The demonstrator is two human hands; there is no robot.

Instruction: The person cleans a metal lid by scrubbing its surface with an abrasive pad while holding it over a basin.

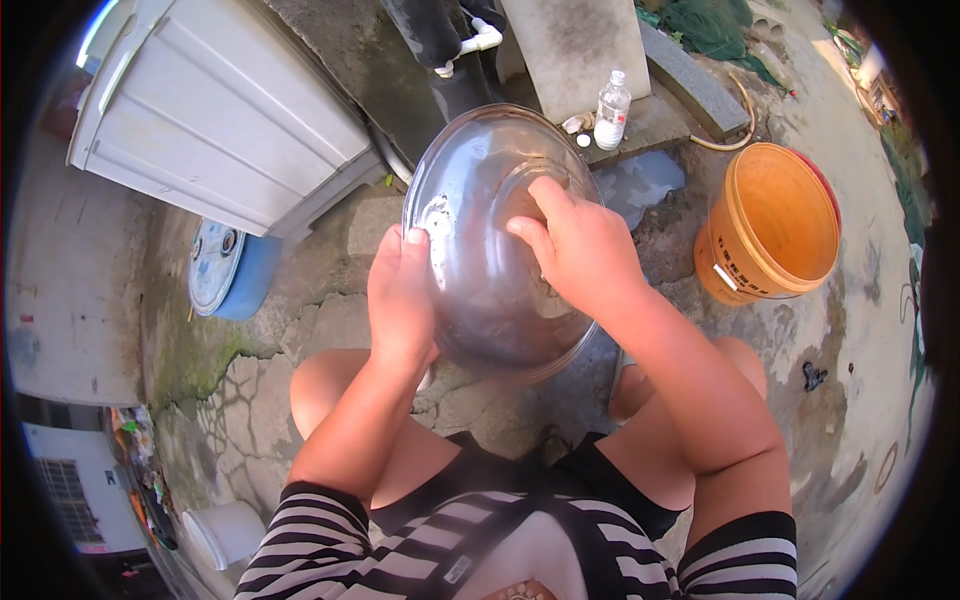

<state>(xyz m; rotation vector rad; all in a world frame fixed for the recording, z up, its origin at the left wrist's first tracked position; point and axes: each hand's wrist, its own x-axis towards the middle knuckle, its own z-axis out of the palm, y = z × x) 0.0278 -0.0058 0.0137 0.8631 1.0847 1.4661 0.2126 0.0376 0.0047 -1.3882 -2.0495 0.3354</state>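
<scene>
Basin (475, 285), one, metal, tilted, held out beyond the knees, between the two hands. Left hand (400, 305), one: upright at the basin's left rim, thumb on the facing surface, other fingers hidden behind; rim pinched between. Right hand (590, 245), one: reaching over the basin's right side, elbow bent, forearm slanting inward; index finger and thumb parted; remaining fingers hidden, their state cannot be told.
</scene>
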